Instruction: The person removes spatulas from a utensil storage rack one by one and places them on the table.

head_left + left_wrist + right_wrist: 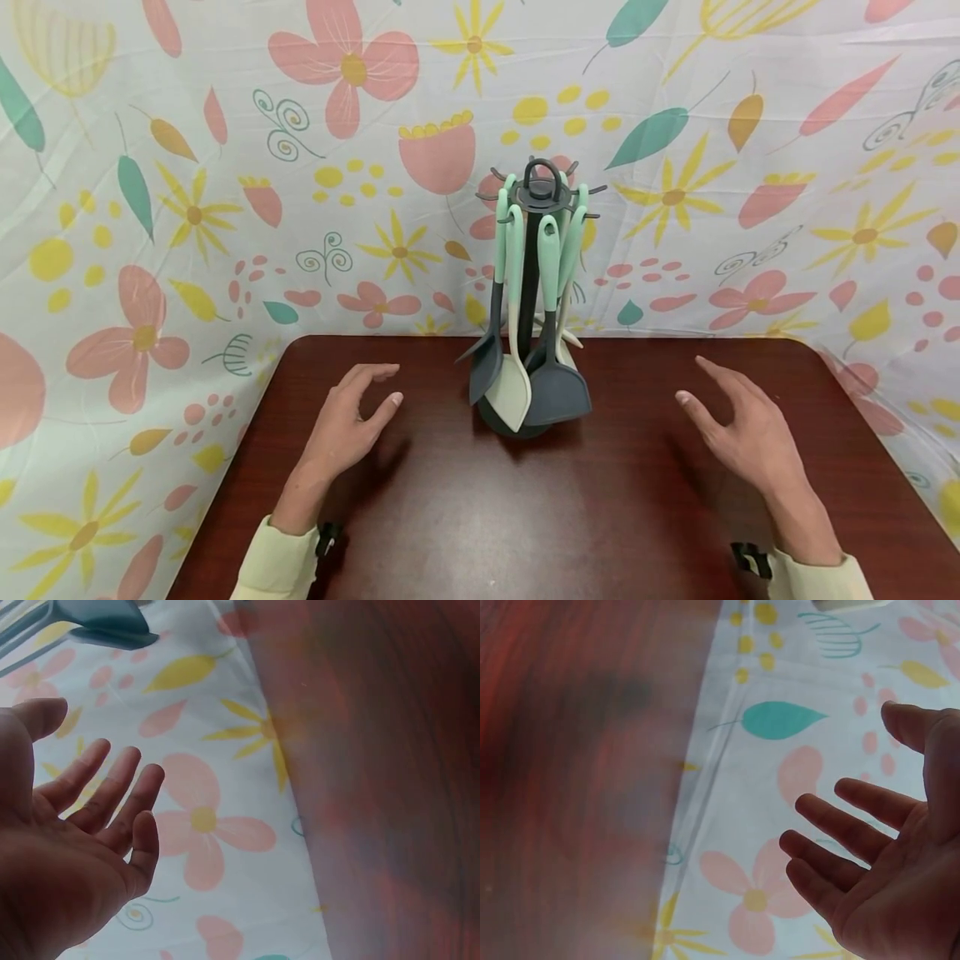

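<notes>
A dark utensil stand (531,275) with a ring on top stands at the back middle of the table. Mint-handled kitchen utensils hang from its hooks, among them a cream spatula-like tool (510,392) and a dark grey turner (558,393). To the left of the stand is my left hand (348,429), apart from it and above the table, its fingers relaxed and holding nothing. My right hand (750,429) is held likewise on the right side, fingers spread loosely, touching nothing. In the left wrist view, part of a dark utensil (105,619) shows at the top.
The dark reddish wooden table (487,517) spreads in front of both hands. Directly behind its back edge hangs a white cloth (315,200) printed with flowers and leaves, also covering the left and right sides.
</notes>
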### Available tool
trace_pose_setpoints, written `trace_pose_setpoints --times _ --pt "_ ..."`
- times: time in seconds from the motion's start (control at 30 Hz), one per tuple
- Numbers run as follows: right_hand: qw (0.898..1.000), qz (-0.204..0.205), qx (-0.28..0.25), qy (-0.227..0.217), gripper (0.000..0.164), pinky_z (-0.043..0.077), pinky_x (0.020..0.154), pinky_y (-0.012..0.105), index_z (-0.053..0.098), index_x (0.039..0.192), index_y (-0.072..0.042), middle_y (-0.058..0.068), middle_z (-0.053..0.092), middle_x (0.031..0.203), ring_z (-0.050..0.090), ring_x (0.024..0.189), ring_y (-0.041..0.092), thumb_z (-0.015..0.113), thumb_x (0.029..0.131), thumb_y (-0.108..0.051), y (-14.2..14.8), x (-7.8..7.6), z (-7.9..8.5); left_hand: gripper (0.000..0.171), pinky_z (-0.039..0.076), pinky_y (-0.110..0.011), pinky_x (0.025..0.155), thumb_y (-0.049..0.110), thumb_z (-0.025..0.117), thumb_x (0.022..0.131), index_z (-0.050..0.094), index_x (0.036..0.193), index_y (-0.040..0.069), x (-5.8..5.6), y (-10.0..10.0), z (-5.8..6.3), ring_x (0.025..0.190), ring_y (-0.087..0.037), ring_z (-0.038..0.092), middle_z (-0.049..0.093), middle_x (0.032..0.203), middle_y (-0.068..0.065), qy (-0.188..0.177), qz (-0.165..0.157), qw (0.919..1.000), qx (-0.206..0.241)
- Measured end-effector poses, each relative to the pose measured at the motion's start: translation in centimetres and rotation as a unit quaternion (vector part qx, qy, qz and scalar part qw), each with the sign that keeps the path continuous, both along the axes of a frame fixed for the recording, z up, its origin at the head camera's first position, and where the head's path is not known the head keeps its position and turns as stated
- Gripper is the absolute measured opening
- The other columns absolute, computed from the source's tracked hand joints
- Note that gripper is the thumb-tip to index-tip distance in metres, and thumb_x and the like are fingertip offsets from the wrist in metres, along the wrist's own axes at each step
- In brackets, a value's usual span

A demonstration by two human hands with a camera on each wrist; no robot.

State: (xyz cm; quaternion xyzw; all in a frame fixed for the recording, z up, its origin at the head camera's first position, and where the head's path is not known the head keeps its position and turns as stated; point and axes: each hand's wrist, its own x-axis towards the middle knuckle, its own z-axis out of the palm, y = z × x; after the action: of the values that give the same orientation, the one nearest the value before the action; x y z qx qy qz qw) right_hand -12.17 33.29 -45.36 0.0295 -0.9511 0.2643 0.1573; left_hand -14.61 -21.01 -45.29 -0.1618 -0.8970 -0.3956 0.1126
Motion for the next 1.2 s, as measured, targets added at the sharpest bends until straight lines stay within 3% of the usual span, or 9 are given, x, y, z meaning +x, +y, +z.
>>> trace_pose_setpoints --times 0.17,0.4,0.63,0.7,0.77,0.9,1.2 --pt "1.000 0.010 -0.011 0.019 0.068 0.037 0.102 0.073 0.051 0.159 -0.016 0.027 0.055 0.150 0.049 0.136 0.054 0.073 0.101 -0.042 -0.8 0.3 1.2 0.036 0.050 -0.049 0.102 0.027 0.071 0.105 0.065 0.140 0.026 0.1 0.9 0.8 0.126 -0.021 0.061 0.065 0.137 0.004 0.027 -0.025 0.9990 0.025" --pt "0.998 0.029 -0.026 0.052 0.063 0.039 0.102 0.067 0.053 0.158 -0.021 0.021 0.058 0.149 0.052 0.136 0.048 0.076 0.100 -0.036 -2.1 0.6 3.0 0.036 0.049 -0.037 0.103 0.020 0.072 0.104 0.066 0.139 0.026 1.2 2.5 3.0 0.124 -0.017 0.062 0.066 0.135 0.007 0.074 -0.053 0.9948 0.046" --pt "0.995 0.046 -0.042 0.078 0.061 0.040 0.104 0.064 0.057 0.155 -0.020 0.014 0.061 0.148 0.054 0.137 0.043 0.080 0.098 -0.029 -3.5 0.7 4.6 0.038 0.050 -0.031 0.103 0.018 0.073 0.103 0.066 0.139 0.027 2.0 4.5 4.7 0.124 -0.019 0.063 0.066 0.135 0.009 0.073 -0.088 0.9895 0.089" --pt "0.994 0.047 -0.044 0.085 0.061 0.041 0.109 0.056 0.058 0.154 -0.020 0.012 0.062 0.147 0.055 0.136 0.040 0.080 0.098 -0.028 -3.8 0.8 5.0 0.037 0.050 -0.030 0.100 0.018 0.073 0.103 0.066 0.139 0.028 2.0 5.1 4.9 0.123 -0.020 0.063 0.067 0.135 0.009 0.072 -0.092 0.9885 0.096" --pt "0.993 0.048 -0.044 0.097 0.059 0.041 0.114 0.041 0.060 0.152 -0.020 0.010 0.064 0.145 0.056 0.135 0.038 0.081 0.097 -0.027 -4.2 0.8 5.5 0.037 0.050 -0.030 0.097 0.018 0.073 0.103 0.067 0.138 0.028 1.8 5.7 5.2 0.122 -0.018 0.064 0.068 0.134 0.010 0.074 -0.094 0.9878 0.100" --pt "0.989 0.058 -0.049 0.129 0.058 0.031 0.109 0.011 0.062 0.150 -0.021 0.007 0.067 0.141 0.059 0.132 0.033 0.082 0.096 -0.023 -5.1 0.8 6.5 0.036 0.051 -0.031 0.096 0.019 0.073 0.103 0.068 0.138 0.027 1.3 6.9 5.7 0.121 -0.013 0.064 0.069 0.133 0.011 0.086 -0.103 0.9851 0.108" --pt "0.981 0.088 -0.060 0.163 0.060 0.032 0.108 0.010 0.062 0.151 -0.023 0.004 0.069 0.139 0.061 0.130 0.027 0.082 0.095 -0.015 -7.5 0.3 8.5 0.037 0.053 -0.032 0.098 0.013 0.072 0.103 0.069 0.139 0.020 -0.1 9.1 7.1 0.121 -0.015 0.064 0.069 0.133 0.007 0.105 -0.141 0.9752 0.134"
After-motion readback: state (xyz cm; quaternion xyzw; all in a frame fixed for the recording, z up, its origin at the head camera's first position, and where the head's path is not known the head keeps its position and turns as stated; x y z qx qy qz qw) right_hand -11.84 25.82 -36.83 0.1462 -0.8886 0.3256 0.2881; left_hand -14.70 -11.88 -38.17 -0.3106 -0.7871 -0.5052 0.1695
